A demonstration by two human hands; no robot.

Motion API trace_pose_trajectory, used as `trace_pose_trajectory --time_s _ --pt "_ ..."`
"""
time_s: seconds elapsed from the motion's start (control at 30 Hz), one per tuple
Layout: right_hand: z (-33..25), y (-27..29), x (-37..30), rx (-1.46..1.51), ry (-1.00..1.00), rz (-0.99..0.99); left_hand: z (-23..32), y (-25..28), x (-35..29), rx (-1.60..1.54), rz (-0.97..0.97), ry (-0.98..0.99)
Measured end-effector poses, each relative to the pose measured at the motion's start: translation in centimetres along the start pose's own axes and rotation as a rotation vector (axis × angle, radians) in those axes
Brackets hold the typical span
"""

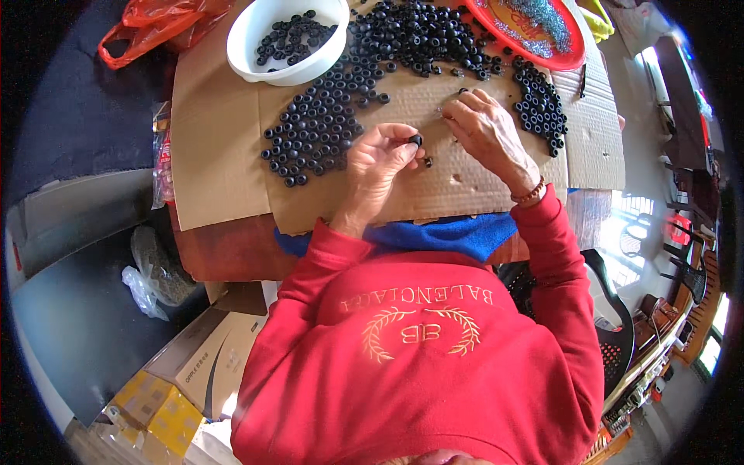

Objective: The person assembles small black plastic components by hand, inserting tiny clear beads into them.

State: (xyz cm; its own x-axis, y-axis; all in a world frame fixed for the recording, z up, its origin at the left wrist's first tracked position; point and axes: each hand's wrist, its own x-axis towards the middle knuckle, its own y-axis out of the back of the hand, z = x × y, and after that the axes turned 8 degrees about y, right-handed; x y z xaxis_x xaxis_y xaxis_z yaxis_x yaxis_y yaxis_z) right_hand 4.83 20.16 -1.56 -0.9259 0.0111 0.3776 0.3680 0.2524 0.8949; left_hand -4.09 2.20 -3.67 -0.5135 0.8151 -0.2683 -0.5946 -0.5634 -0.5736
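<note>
Close to the front of the cardboard, my left hand [380, 161] pinches a small black rounded cap [416, 140] between thumb and fingertips. To its right, my right hand [490, 132] reaches over the cardboard with its fingers drawn together. Something tiny and pale shows at those fingertips, too small to name. Another black piece [463, 91] sits just beyond the right fingers. A small dark bit [428, 162] lies beside the left hand. Many black hollow caps spread to the left [318, 128], pile up at the back [418, 35] and cluster on the right [540, 108].
A white bowl [242, 58] with more black caps stands at the back left. A red tray [577, 50] at the back right holds small shiny silvery-blue pieces. Flattened cardboard [217, 163] covers the table. A red plastic bag [159, 23] lies at the far left; boxes [217, 356] stand below.
</note>
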Motion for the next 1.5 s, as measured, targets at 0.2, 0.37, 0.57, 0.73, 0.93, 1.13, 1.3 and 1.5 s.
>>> trace_pose_trajectory --time_s 0.2,0.37,0.57,0.73,0.93,1.13,1.3,1.5 --pt "-0.3 0.5 0.1 0.071 0.022 -0.033 -0.2 0.0 0.0 -0.014 -0.017 -0.014" --pt "-0.7 0.2 -0.2 0.064 -0.004 0.001 -0.1 0.1 0.0 -0.002 -0.020 -0.001" --pt "-1.7 -0.1 -0.2 -0.046 -0.091 0.005 -0.1 0.3 0.0 -0.029 -0.025 0.019" --pt "-1.4 -0.7 -0.4 -0.058 -0.139 0.048 0.1 0.2 0.0 -0.091 -0.020 0.026" --pt "-2.0 -0.7 -1.1 -0.225 -0.062 0.067 0.3 0.3 -0.1 -0.140 -0.033 0.045" --pt "-2.7 0.2 -1.2 -0.317 -0.036 0.119 0.2 0.2 0.0 -0.161 -0.032 0.030" --pt "-2.5 0.9 -1.9 -0.219 -0.109 0.179 0.4 0.1 -0.1 -0.142 -0.031 0.038" --pt "-1.7 1.4 -2.3 -0.171 -0.163 0.218 0.5 0.3 -0.1 -0.149 -0.061 0.048"
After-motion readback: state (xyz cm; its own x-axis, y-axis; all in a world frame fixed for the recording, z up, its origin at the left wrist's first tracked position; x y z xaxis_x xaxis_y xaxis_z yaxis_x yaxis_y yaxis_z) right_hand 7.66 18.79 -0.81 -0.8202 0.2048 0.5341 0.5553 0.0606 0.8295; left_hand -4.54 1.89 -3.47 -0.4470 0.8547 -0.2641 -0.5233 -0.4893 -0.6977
